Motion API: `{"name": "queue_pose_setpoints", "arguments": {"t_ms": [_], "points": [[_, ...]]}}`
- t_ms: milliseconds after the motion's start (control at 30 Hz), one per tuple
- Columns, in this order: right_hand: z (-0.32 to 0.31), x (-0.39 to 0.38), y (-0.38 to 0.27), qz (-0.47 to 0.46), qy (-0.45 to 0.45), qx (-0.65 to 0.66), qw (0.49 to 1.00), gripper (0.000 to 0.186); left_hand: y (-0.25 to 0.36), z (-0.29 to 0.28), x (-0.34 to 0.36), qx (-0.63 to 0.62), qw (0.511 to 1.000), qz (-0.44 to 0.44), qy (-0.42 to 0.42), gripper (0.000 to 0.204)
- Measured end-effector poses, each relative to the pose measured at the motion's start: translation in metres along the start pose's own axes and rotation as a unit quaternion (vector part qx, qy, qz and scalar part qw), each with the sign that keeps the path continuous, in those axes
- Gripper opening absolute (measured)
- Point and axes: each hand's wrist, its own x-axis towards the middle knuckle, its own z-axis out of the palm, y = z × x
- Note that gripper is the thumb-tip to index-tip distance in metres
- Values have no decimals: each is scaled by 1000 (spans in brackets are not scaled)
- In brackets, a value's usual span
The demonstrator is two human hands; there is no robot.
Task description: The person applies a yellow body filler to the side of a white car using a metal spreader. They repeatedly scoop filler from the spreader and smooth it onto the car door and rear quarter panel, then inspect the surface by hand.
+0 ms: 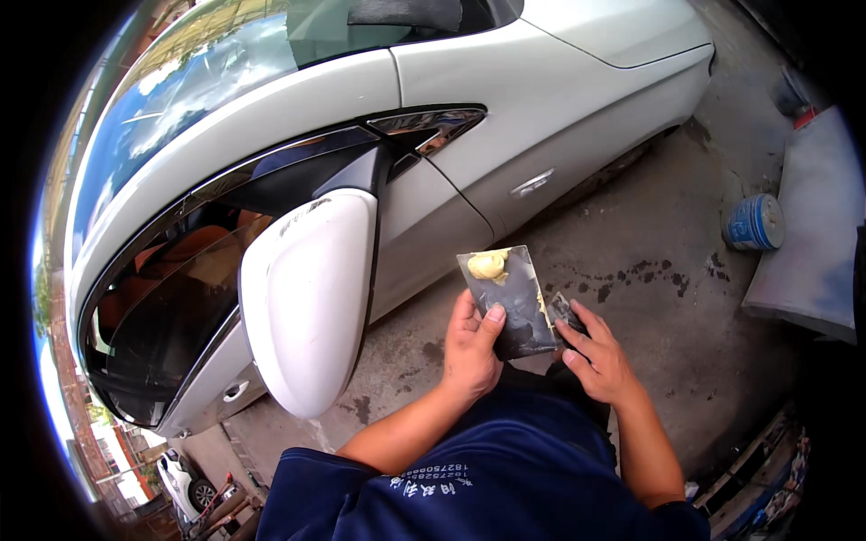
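Lengthwise outward, slightly leftward, the plate

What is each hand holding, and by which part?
Left hand: the board, by its lower left edge. Right hand: a dark scraper, fingers across its face.

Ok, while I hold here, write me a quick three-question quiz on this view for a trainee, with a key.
1. Which hand holds the grey board? (a) left (b) right
2. True or false: a lump of pale yellow paste sits near the board's upper left corner in the picture.
3. Where in the picture do dark scuffs show on the white mirror cover?

Key:
1. a. The left hand holds it; the right hand has a small dark flat tool.
2. True.
3. Near the cover's top.
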Motion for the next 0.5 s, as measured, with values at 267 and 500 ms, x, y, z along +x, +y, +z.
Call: {"name": "queue_pose_setpoints", "arguments": {"t_ms": [267,500], "points": [[-136,-107,66,123,186,585,780,44,-70,133,3,6,988,-72,-136,33],[-209,-203,78,8,79,618,782,49,-145,272,-12,19,926,-293,-236,29]]}}
